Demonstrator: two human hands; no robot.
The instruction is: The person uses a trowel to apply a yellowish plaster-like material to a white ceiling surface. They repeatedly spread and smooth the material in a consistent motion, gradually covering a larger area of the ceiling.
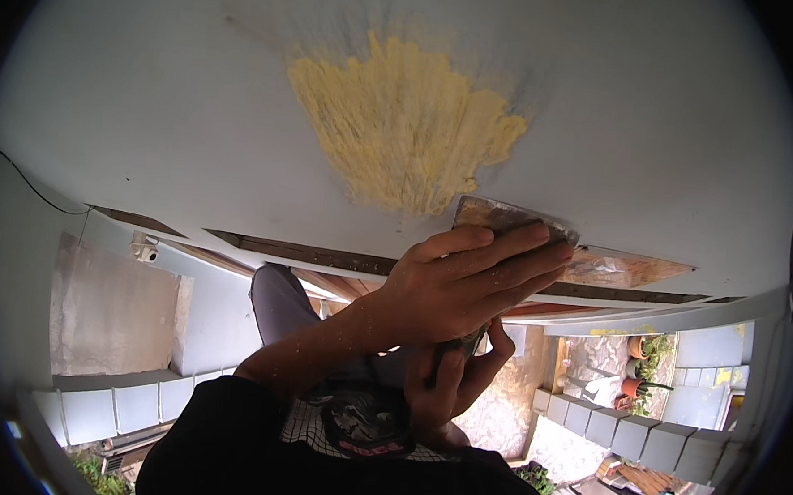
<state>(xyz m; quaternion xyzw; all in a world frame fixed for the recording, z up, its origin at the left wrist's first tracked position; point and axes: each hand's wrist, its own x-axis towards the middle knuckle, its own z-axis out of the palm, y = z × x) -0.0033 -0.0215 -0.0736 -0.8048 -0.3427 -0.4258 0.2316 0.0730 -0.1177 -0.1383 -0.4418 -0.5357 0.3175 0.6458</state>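
Observation:
A pale grey painted surface (196,129) fills the upper part of the head view. On it is a broad, ragged patch of yellow filler (403,118), streaked and smeared with grey at its upper edge. A wide, stained scraper blade (499,216) lies against the surface at the patch's lower right edge. Stretched over the blade are the fingers of my left hand (448,291), flat and close together; its thumb is hidden. Below it, my right hand (440,389) has its fingers curled round the scraper's dark handle (472,343), partly hidden by my left hand.
Long, dark recesses (324,255) run along the surface's lower edge. Right of the blade is a shiny, orange-brown panel (628,269). A white camera (144,249) is fixed at the left, near a low tiled wall (92,415). Potted plants (633,385) stand at the right.

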